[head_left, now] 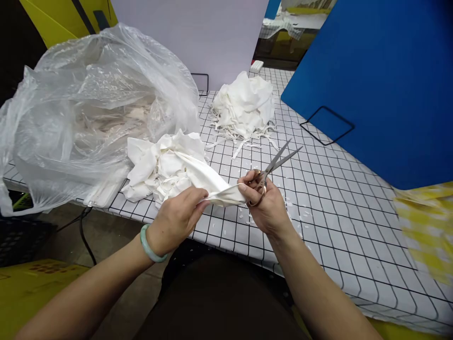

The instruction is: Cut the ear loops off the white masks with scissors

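A white piece of fabric (226, 194) is stretched between my two hands above the table's near side. My left hand (179, 215), a pale green bangle at its wrist, pinches one end of it. In my right hand (267, 208) is a pair of scissors (274, 164), blades parted and aimed away from me; its thumb and fingers also grip the fabric's other end. Left of centre lies a loose heap of white fabric pieces (166, 163), which the held piece touches or joins. Another white pile (244, 101) with thin strips at its edge sits farther back.
A large clear plastic bag (116, 75) with beige material inside fills the table's left. Small white snippets (304, 213) are scattered over the checked tablecloth (339, 208). A blue panel (375, 85) stands on the right and a pale panel (191, 38) behind. A black cable (83, 231) hangs at the left edge.
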The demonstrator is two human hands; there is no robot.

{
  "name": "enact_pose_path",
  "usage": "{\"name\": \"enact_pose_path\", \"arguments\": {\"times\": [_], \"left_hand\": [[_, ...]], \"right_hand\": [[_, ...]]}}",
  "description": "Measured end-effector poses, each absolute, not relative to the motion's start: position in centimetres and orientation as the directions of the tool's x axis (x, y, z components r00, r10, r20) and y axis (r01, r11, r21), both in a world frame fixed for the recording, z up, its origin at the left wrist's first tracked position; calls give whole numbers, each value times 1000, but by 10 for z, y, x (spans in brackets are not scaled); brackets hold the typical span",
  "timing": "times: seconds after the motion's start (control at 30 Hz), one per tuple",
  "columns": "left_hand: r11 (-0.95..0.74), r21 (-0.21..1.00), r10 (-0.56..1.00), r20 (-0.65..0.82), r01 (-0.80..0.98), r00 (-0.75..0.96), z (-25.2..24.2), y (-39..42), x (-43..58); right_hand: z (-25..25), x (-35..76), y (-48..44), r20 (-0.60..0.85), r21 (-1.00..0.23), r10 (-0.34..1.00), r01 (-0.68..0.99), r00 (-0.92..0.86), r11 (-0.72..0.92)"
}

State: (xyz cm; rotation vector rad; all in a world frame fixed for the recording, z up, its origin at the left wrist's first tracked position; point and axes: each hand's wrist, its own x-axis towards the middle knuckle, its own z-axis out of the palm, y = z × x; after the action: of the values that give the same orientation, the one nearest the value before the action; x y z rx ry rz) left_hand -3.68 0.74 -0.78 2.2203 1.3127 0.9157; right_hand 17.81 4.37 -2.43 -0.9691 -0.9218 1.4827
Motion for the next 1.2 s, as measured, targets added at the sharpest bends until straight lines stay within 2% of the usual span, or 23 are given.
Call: {"name": "enact_pose_path", "arguments": {"times": [0.07, 0.2, 0.27, 0.33, 0.4, 0.47, 0.53, 0.63, 0.7, 0.77, 0.83, 0.9, 1.03, 1.2], "left_hand": [[-499, 626, 862, 283, 599, 421, 0, 7, -39], [-262, 875, 846, 4, 407, 534, 23, 7, -43], [-183, 926, 813, -47, 331, 581, 33, 6, -42], [-268, 918, 807, 48, 292, 588, 39, 6, -38], [-430, 861, 816, 241, 273, 525, 40, 6, -31], [-510, 835, 812, 389, 206, 436, 34, 7, -19], [-443, 895, 843, 398, 46, 363, 22, 9, -5], [-238, 960, 922, 272, -148, 277, -1, 10, 15], [-207, 970, 946, 232, -128, 228, -12, 9, 24], [-239, 970, 947, 245, -54, 207, -20, 6, 29], [-270, 963, 941, 260, 18, 217, -24, 4, 32], [-299, 951, 932, 274, 75, 239, -26, 1, 34], [-389, 909, 893, 332, 150, 304, -30, -1, 38], [-468, 861, 857, 387, 198, 339, -33, -2, 40]], "right_hand": [[-15, 176, 49, -90, -924, 989, -359, -121, -128], [-3, 171, 58, -84, -917, 973, -365, -213, -159], [-3, 168, 61, -74, -911, 967, -377, -245, -166], [-7, 164, 62, -62, -905, 962, -392, -265, -166], [-15, 158, 58, -86, -892, 949, -401, -303, -208], [-26, 149, 50, -136, -870, 922, -401, -364, -286], [-38, 144, 40, -171, -849, 893, -397, -417, -348], [-49, 153, 24, -190, -904, 913, -298, -360, -305], [-49, 172, 16, -169, -974, 954, -104, -248, -200], [-44, 194, 6, -97, -987, 982, 141, -165, -73], [-39, 214, -4, -6, -939, 990, 341, -144, 44], [-36, 225, -14, 93, -868, 984, 472, -155, 156], [-36, 230, -27, 226, -739, 954, 604, -195, 298], [-37, 230, -29, 253, -693, 939, 634, -233, 344]]}}
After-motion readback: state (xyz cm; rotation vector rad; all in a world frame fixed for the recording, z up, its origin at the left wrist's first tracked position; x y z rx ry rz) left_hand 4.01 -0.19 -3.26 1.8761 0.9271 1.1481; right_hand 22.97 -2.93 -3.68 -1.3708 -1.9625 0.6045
